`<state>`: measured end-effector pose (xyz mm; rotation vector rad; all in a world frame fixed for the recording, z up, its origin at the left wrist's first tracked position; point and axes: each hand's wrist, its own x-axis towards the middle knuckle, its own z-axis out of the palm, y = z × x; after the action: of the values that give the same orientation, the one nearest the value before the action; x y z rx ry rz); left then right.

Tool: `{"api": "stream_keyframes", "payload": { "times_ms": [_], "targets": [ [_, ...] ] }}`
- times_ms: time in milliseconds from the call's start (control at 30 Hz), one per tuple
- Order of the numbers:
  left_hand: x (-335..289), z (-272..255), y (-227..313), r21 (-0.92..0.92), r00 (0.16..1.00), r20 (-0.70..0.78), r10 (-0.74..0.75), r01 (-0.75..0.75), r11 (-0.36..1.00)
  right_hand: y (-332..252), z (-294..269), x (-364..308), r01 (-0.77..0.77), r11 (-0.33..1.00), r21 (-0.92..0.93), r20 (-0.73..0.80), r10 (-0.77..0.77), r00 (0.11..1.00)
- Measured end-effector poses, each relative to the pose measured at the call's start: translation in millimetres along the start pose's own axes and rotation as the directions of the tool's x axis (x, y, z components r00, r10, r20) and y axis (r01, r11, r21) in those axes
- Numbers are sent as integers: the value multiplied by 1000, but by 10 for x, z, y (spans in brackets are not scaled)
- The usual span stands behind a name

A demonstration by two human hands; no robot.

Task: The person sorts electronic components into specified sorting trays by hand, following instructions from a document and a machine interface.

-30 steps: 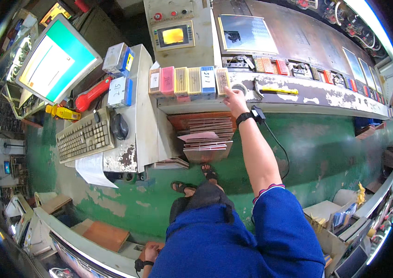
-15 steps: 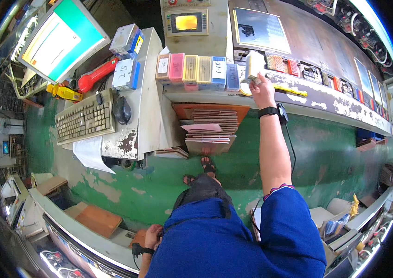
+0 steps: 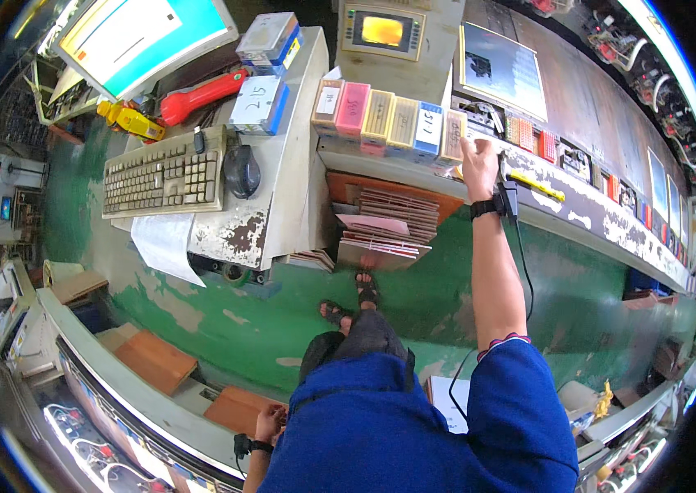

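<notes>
My right hand (image 3: 479, 164) is at the right end of a row of small plastic boxes, its fingers closed on the side of a tan-yellow box (image 3: 453, 135). That box stands beside a blue box with a white label (image 3: 428, 127). Further left in the row are two yellow boxes (image 3: 377, 119), a pink box (image 3: 353, 107) and a brown box with a white label (image 3: 328, 104). Low beside my body, my left hand (image 3: 269, 422) has its fingers curled. My shirt partly hides it, and what it holds, if anything, does not show.
A yellow cutter-like tool (image 3: 537, 186) lies on the machine ledge right of my hand. Left are a keyboard (image 3: 165, 176), mouse (image 3: 242, 171), red handheld device (image 3: 202, 97) and monitor (image 3: 147, 41). Boards (image 3: 389, 222) stand stacked under the ledge. A cable hangs from my right wrist.
My right hand has brought the tan-yellow box from a tilted position above the ledge to the row's right end. The plain blue box there no longer shows. The view has shifted.
</notes>
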<state>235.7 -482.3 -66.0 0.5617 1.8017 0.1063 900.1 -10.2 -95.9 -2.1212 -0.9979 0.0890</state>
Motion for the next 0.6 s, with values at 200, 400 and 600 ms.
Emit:
{"api": "stream_keyframes", "payload": {
  "times_ms": [200, 400, 600],
  "targets": [
    [14, 100, -312, -101, 1000, -19, 2, -4, 995, -1472, 169, -6, 410, 891, 195, 198, -445, 874],
    [-116, 96, -297, -280, 992, -89, -91, 63, 958, -2021, 816, 81, 792, 599, -120, 684, -528, 503],
    [-287, 303, -392, -380, 986, -134, -95, 38, 924, -1899, 1144, 448, 853, 521, 33, 712, -611, 346]
  ]
}}
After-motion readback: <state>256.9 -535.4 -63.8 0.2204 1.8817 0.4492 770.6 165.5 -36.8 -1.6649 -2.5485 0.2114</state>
